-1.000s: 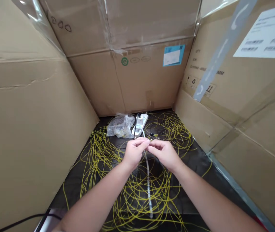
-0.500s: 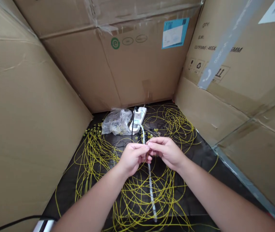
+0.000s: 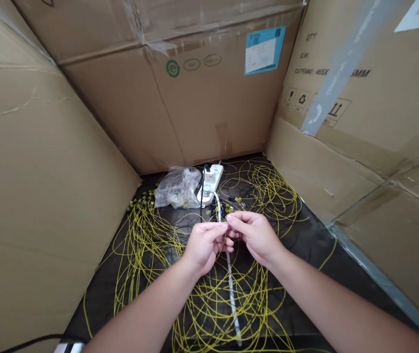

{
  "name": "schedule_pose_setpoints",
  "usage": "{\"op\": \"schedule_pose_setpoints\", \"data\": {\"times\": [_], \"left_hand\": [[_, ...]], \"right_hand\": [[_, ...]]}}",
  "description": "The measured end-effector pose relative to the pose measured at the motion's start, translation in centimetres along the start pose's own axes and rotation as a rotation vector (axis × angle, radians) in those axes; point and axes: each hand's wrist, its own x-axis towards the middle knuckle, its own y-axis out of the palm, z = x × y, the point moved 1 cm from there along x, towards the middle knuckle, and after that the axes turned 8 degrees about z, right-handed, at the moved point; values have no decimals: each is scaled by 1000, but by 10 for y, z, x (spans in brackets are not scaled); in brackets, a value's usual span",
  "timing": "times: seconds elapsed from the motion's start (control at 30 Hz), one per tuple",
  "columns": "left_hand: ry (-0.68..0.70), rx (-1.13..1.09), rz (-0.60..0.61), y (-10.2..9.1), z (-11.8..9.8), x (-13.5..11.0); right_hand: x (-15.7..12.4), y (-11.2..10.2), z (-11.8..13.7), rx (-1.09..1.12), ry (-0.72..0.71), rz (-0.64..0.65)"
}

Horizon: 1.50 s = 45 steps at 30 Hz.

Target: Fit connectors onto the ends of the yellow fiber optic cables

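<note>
My left hand (image 3: 205,244) and my right hand (image 3: 254,235) meet fingertip to fingertip above a black work surface (image 3: 316,245). Both are pinched closed on something small and thin between them, too small to name. Thin yellow fibre cables (image 3: 150,240) lie in loose tangled loops all over the surface under and around my hands. A white cable (image 3: 231,294) runs from below my hands back to a white power strip (image 3: 210,183) at the rear.
A clear plastic bag (image 3: 178,187) of small parts lies left of the power strip. Small dark connectors (image 3: 222,210) are scattered just beyond my hands. Tall cardboard boxes (image 3: 40,186) wall the space on the left, back and right. A black cord (image 3: 40,339) crosses the lower left corner.
The view has tilted down a little, so the boxes and surface sit higher in the picture. My hands stay pinched together and have shifted slightly.
</note>
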Motion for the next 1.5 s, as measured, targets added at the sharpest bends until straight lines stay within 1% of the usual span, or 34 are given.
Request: {"op": "schedule_pose_setpoints", "data": {"times": [0.13,0.3,0.63,0.73,0.87,1.0,1.13,1.2,1.33,1.5], "left_hand": [[29,4,19,-1,1,0],[33,32,39,-1,2,0],[40,91,19,-2,4,0],[51,113,16,-2,4,0],[41,122,-1,-1,4,-1],[50,119,-6,0,4,-2],[48,123,-6,0,4,-2],[52,147,-10,0,4,-2],[94,217,-42,2,4,-2],[172,297,-66,2,5,-3]], "right_hand": [[1,-1,0,-11,0,-7],[0,-2,1,23,17,-9],[0,-3,4,48,23,-20],[0,-5,4,-9,-6,-19],[0,-7,5,-102,-59,-51],[0,-6,6,-105,-78,-13],[0,-5,7,-119,-75,-35],[-1,-4,8,-118,-81,-21],[-2,-3,11,-129,-115,16],[-2,-6,12,-242,-227,-23]]}}
